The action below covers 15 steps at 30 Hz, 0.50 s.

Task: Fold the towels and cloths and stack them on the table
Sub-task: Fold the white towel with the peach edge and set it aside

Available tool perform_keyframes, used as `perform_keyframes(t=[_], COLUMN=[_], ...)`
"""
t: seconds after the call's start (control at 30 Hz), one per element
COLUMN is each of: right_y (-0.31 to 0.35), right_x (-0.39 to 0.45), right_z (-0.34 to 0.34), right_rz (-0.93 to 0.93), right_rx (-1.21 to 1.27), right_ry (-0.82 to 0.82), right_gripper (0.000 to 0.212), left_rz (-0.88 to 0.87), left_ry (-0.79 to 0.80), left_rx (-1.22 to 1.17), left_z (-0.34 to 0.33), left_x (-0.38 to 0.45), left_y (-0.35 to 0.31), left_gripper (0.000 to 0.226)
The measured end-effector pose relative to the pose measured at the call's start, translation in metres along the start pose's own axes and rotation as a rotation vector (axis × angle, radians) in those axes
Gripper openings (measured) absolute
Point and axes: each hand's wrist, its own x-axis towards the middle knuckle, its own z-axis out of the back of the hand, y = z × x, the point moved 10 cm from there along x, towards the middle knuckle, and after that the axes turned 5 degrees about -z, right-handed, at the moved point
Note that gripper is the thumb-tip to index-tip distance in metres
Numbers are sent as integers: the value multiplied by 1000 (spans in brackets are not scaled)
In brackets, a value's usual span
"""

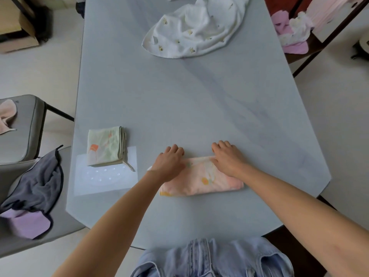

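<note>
A pink towel point(201, 177) lies folded into a long strip on the grey table point(189, 100), near the front edge. My left hand point(169, 162) holds its far left edge, fingers curled over it. My right hand point(229, 156) holds its far right edge the same way. A green cloth point(105, 145) sits folded to the left, partly on a white sheet point(105, 176). A white patterned cloth point(191, 29) lies crumpled at the far end of the table.
A grey and purple cloth point(34, 192) hangs over a chair at the left. A pink cloth point(7, 114) lies on another chair point(26, 124) behind it. Pink and white cloths point(291, 33) are piled on a shelf at the far right.
</note>
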Motion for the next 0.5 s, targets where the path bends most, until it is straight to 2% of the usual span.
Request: perform_keyframes(t=[0.13, 0.2, 0.3, 0.4, 0.5], right_y=[4, 6, 6, 1, 2], right_x=[4, 4, 3, 7, -1], right_z=[-5, -9, 1, 45, 104], right_rz=[12, 21, 47, 74, 163], right_rx=[-28, -10, 106, 163, 149], right_ry=[98, 169, 222, 65, -239], right_gripper=[38, 31, 5, 18, 21], left_rz=[-8, -23, -25, -24, -147], left_ry=[105, 176, 217, 20, -395], left_rx=[70, 58, -43, -75, 12], left_z=[-6, -10, -4, 46, 116], left_x=[11, 13, 12, 12, 1], left_y=[2, -2, -6, -2, -10], left_gripper=[42, 35, 25, 16, 13])
